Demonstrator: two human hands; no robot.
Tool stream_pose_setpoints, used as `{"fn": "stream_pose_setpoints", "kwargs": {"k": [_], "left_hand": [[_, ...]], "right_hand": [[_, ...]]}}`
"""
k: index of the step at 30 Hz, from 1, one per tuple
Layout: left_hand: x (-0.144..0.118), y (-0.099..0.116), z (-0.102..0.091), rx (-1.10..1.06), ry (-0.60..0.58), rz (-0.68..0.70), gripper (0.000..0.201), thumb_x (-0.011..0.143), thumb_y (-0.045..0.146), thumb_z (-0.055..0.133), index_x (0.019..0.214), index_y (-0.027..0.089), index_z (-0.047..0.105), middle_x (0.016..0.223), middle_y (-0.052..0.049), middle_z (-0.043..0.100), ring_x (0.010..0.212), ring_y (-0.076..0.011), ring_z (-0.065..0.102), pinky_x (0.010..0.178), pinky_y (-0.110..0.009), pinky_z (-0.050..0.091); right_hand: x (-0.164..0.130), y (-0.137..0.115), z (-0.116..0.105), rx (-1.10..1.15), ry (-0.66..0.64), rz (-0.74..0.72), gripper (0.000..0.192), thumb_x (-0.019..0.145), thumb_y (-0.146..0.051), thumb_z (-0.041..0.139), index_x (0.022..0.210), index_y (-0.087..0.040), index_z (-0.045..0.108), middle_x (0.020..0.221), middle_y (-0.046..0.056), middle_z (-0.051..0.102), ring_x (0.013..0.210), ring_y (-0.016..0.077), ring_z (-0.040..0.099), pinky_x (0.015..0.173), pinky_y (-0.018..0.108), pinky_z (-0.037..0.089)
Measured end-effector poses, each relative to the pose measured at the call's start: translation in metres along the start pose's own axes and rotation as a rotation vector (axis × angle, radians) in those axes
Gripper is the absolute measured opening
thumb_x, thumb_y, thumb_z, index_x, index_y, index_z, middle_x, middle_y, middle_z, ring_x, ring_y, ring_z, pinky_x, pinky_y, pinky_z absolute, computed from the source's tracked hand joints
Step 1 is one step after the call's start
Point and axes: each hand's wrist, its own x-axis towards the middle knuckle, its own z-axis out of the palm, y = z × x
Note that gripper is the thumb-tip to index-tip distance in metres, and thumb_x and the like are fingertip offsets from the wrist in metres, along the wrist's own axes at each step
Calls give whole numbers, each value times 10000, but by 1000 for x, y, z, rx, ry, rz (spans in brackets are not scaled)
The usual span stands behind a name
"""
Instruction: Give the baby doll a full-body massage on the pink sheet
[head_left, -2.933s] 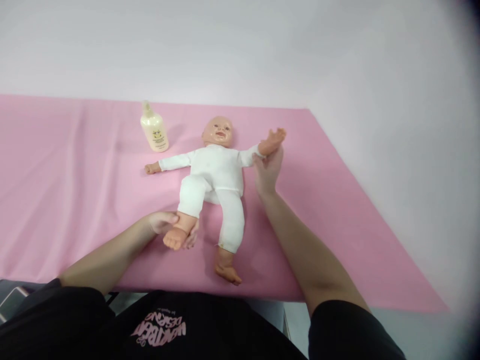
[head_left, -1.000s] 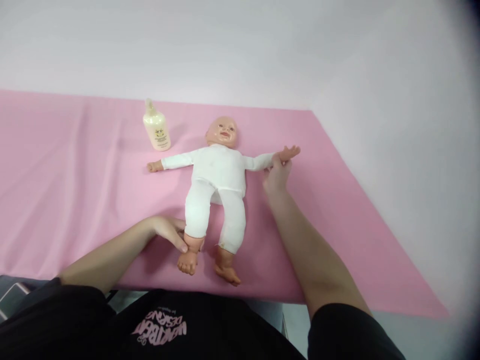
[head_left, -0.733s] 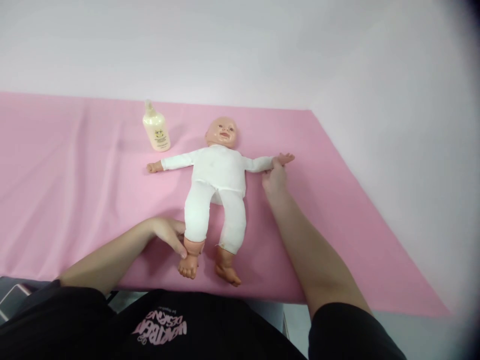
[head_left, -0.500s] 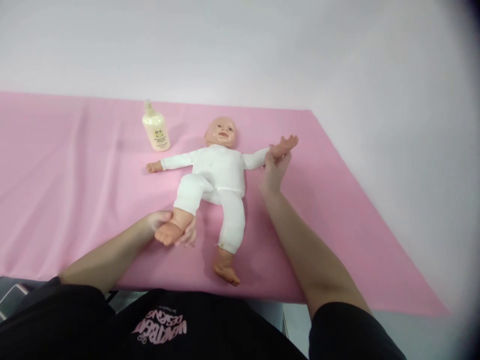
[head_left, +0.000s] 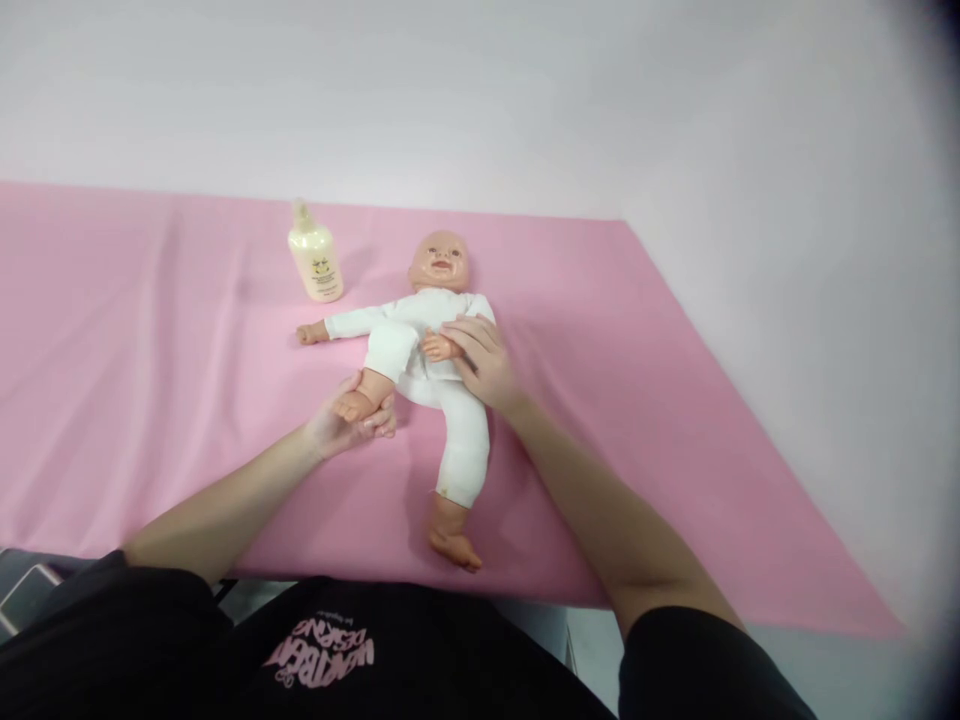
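Baby doll [head_left: 439, 350] lies face up on the pink cloth [head_left: 150, 400] covering the counter, head far, feet near, long axis running far-to-near, roughly centre. Left hand [head_left: 346, 425] is cupped under the doll's foot on the scene's left, grasping it with the knee bent up toward the torso. Right hand [head_left: 484, 362] is on the doll's belly, folding the doll's arm across the chest; fingers look curled round the small wrist, though the contact is partly hidden, so probably a light hold. The doll's other arm sticks out left, flat on the cloth; the other leg is straight, foot close to the near edge. Both hands touch the doll, left one nearer the legs, right one at the trunk. Cream lotion bottle [head_left: 316, 258] stands upright far left of the head, apart from the doll.
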Motion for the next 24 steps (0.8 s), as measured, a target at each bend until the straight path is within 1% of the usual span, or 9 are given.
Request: {"fn": "stream_pose_setpoints", "kwargs": {"k": [2,4,8,12,18,24], "left_hand": [[2,-1,-2,5,21,-12,758,1031,622,129,721,146,631,482,-14,408,527,-195,475,641,-320,511],[4,-2,-5,8,15,-12,721,1028,637,194,741,145,637,490,-13,423,535,-199,488,644,-324,516],[6,-4,-13,13,-37,4,636,1000,670,349,773,151,638,511,-6,451,564,-207,514,664,-339,524],[7,-5,-17,19,-69,13,610,970,690,439,786,144,640,522,-5,469,575,-202,536,671,-337,522],[9,-4,-16,9,-26,-4,637,968,720,423,777,150,633,514,-3,474,550,-199,530,652,-344,510],[8,-5,-17,23,-39,9,623,992,688,398,804,146,642,530,-9,486,569,-207,533,665,-348,511]], "right_hand": [[-1,2,2,-34,-28,-6,390,1012,-197,440,1343,-249,640,1297,75,717,1327,262,603,1202,533,458],[-2,3,4,-50,-54,-1,393,1013,-197,437,1338,-250,651,1295,72,719,1329,261,598,1211,532,448],[-3,3,5,-46,-81,4,419,1017,-200,413,1356,-263,652,1307,64,715,1341,256,583,1238,535,415],[-1,1,2,-49,-131,8,446,1021,-200,394,1379,-280,649,1321,57,713,1358,255,570,1251,532,395],[1,-3,0,-65,-186,44,455,1019,-200,382,1363,-276,670,1321,61,717,1366,267,562,1262,551,373],[1,-2,1,-93,-166,20,450,1020,-192,383,1344,-270,685,1311,59,725,1351,259,574,1253,533,389]]}}
